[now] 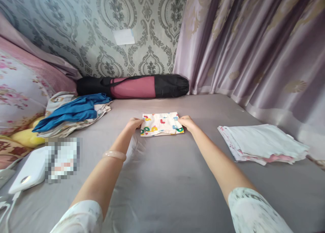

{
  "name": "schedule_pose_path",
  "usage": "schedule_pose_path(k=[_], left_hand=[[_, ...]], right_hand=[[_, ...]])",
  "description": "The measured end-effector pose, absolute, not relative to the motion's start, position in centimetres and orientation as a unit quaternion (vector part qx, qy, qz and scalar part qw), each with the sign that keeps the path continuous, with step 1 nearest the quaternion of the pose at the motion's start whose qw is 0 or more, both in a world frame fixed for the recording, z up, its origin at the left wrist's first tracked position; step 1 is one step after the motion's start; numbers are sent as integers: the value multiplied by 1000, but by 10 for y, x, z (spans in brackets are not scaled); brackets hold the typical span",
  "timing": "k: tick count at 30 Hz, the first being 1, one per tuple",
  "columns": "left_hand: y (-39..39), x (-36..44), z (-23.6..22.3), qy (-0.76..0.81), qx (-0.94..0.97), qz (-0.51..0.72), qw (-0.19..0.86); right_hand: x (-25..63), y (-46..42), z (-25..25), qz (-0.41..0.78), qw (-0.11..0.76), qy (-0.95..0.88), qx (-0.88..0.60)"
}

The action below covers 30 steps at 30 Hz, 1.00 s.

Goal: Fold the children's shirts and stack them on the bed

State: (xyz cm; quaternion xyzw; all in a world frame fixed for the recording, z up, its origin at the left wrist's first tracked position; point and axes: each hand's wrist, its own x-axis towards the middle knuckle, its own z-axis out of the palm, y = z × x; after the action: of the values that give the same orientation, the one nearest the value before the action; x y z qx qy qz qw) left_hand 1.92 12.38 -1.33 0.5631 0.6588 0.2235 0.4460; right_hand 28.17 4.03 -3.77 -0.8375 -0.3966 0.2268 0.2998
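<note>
A small folded cloth (162, 123), white with colourful letter-like prints, lies in the middle of the grey bed sheet (167, 179). It may be a garment; its kind does not show. My left hand (135, 123) pinches its left edge, fingers closed. At the opposite edge, my right hand (186, 122) grips the cloth the same way. Both arms reach straight forward, and a pale bangle circles my left wrist. The fingertips are partly hidden by the hands themselves.
A stack of folded cloths (261, 141) lies at right. On the left are a pile of clothes with a blue garment (73, 112), a yellow plush (26, 136) and a white power bank with a cable (30, 168). A black-and-pink long bag (134, 87) rests against the wall.
</note>
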Motion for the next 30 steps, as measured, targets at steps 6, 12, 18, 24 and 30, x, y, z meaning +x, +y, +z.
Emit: schedule_pose_path(k=[6,12,18,24,30], left_hand=[[123,21,-7,636,579,236,451],[112,45,5,567,629,239,475],[75,88,22,479,658,243,528],[35,139,38,408,667,242,575],[3,193,44,358,656,253,614]], right_hand=[[282,30,-31,264,321,-386,-823],[308,-3,-19,231,346,-364,-833],[353,-61,-2,203,381,-336,-837],[393,-121,24,204,478,-278,-808],[429,-176,50,246,505,-214,-799]])
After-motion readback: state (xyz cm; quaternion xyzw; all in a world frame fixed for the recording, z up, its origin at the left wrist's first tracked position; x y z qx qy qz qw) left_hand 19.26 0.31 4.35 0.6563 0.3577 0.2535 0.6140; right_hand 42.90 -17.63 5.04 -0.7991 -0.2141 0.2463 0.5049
